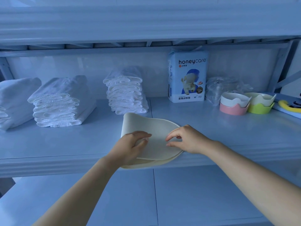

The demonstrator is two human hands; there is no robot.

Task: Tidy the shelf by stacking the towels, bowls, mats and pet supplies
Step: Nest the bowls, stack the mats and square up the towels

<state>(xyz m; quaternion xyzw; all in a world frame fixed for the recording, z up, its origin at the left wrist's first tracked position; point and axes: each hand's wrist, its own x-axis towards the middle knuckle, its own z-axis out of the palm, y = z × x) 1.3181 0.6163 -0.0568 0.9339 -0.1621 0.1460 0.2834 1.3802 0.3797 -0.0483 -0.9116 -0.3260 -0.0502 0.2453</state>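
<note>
- Head view, the mats: two cream mats (156,128) lie one on the other at the front of the middle shelf (65,144), between the towels and the bowls. Their near edge hangs over the shelf's lip and the far left corner curls up.
- My left hand (130,144) rests on the top mat near the front edge, fingers loosely bent, pinching nothing that I can see. My right hand (187,139) sits at the mats' right rim, fingers loosely spread, holding nothing.
- Handling, as I judge it: the mats look thin, light and floppy, probably rubbery and a little grippy. They should bend rather than slide as one. I would take them by the overhanging front edge, thumbs under, or press flat and square them up.
- Edges: the overhang could let the pair tip off the lip onto the lower shelf (195,193) if I push down at the front.
- Room: bare shelf lies left and right of the mats. Behind them stands the nearest towel stack (125,93), just beyond the curled corner; a second stack (55,103) stands well apart to the left.
- To the right: the pad pack (187,75), crumpled plastic wrap (224,85), and two bowl stacks, pink-based (234,103) and green-based (260,101), touching each other. These look hard and breakable, so I keep my elbow clear.
- The upper shelf (146,30) hangs low, limiting lift.
</note>
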